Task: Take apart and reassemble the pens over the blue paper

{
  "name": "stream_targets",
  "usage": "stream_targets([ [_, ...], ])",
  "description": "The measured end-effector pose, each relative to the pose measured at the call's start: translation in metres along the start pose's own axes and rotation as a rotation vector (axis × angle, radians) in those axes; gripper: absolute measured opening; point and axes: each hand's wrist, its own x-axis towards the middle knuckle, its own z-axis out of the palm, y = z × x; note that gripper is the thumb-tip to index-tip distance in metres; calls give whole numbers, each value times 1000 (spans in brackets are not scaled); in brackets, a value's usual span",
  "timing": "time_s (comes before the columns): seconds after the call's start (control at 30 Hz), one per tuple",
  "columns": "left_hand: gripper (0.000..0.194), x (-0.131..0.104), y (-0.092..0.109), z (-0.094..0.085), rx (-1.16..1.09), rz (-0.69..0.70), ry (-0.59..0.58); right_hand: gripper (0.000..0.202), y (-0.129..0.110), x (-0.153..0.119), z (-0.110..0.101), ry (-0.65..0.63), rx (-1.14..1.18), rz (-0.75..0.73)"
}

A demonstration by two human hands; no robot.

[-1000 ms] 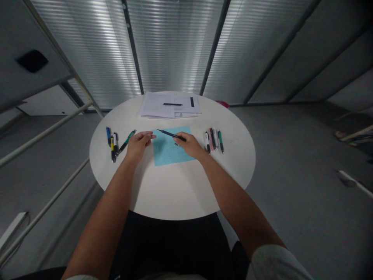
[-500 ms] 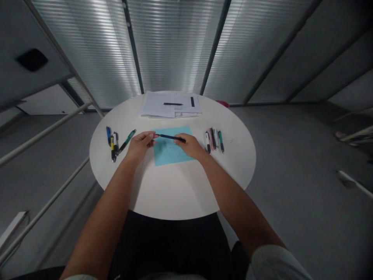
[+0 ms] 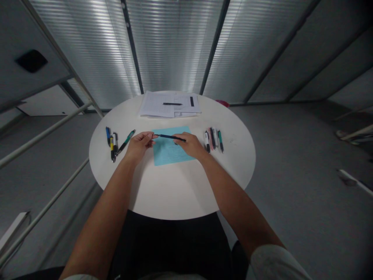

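Observation:
A slim dark pen [image 3: 167, 136] is held level above a sheet of blue paper [image 3: 166, 155], spanning the gap between my hands. My left hand [image 3: 140, 144] is closed in a pinch at the pen's thin left end. Wrapped around its thicker right end are the fingers of my right hand [image 3: 190, 144]. A small dark bit shows under the right fingertips, too small to name. Left of my left hand lie a green and black pen [image 3: 127, 140], a yellow and black pen [image 3: 112, 147], a white and black pen [image 3: 115, 143] and a blue pen [image 3: 108, 134].
Right of the paper, several pens [image 3: 213, 139] lie side by side on the round white table [image 3: 175, 194]. At the far edge is a stack of printed papers [image 3: 153, 105] with a black pen [image 3: 172, 104] on top. A metal rail [image 3: 46, 126] runs at the left.
Both hands keep their hold on the pen almost unmoved. The small dark bit beneath my right fingertips now shows more clearly.

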Motion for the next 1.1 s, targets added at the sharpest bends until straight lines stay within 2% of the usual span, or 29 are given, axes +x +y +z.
stream_targets([
  [0.3,33,0,-2,-3,28,14,-22,28,-3,0,-3,-9,-117,-9],
  [0.5,34,-3,-2,2,257,81,-13,30,-6,0,-5,-26,-319,-15],
  [0.57,34,-4,-3,3,297,87,-25,29,-8,0,-4,-29,-294,-33],
  [0.67,33,-3,-5,3,291,115,-16,30,-10,-1,0,-48,-137,-38],
  [0.77,33,-1,-7,0,244,139,-9,30,-11,-3,6,-114,16,-7],
  [0.93,43,0,-4,1,162,110,-37,23,-14,-5,9,-186,32,12],
  [1.03,50,-2,-3,4,160,106,-52,23,-11,-3,7,-119,20,49],
  [1.1,45,-2,-6,5,271,154,-29,25,-7,-1,5,-19,-7,92],
])
